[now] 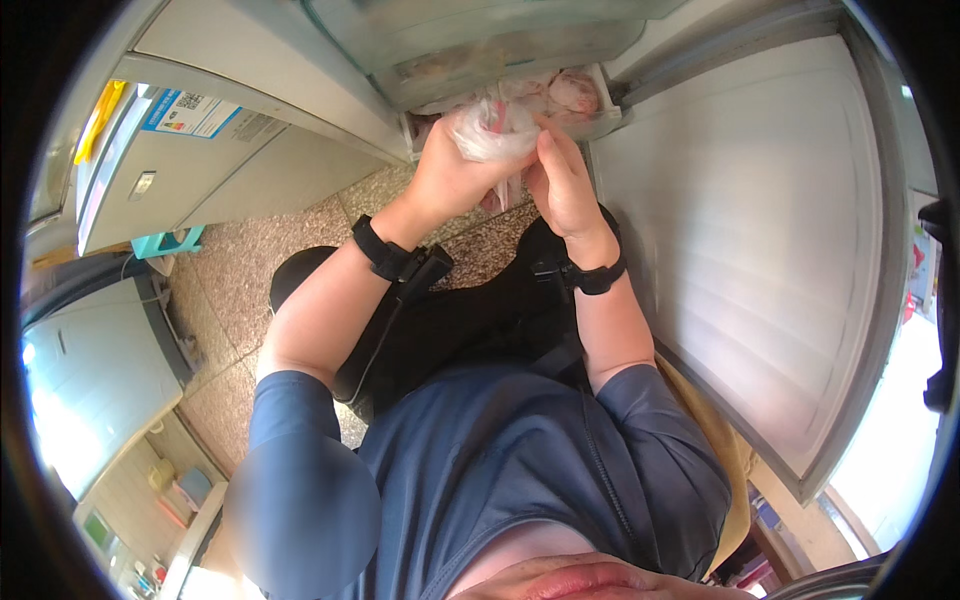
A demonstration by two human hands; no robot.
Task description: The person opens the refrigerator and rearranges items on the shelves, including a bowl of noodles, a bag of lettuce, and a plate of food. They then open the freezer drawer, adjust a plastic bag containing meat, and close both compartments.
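My left hand point(457, 161) grips a crumpled clear plastic bag point(495, 135) with something pink or red showing inside it. Part of the bag hangs below the hand. On the bag's right side, my right hand point(559, 176) touches it with bent fingers; whether it grips the bag is hard to tell. Just beyond both hands lies a low freezer drawer point(611, 120) holding bagged reddish items point(574, 94), probably frozen meat. Translucent drawer fronts point(480, 60) rise above it. The far side of the held bag is hidden.
An open white refrigerator door point(750, 210) stands at the right. Grey cabinet or appliance panels point(300, 169) are on the left, with a turquoise plastic stool point(169, 241) by them. Speckled floor tiles point(232, 300) show between the legs and at the left.
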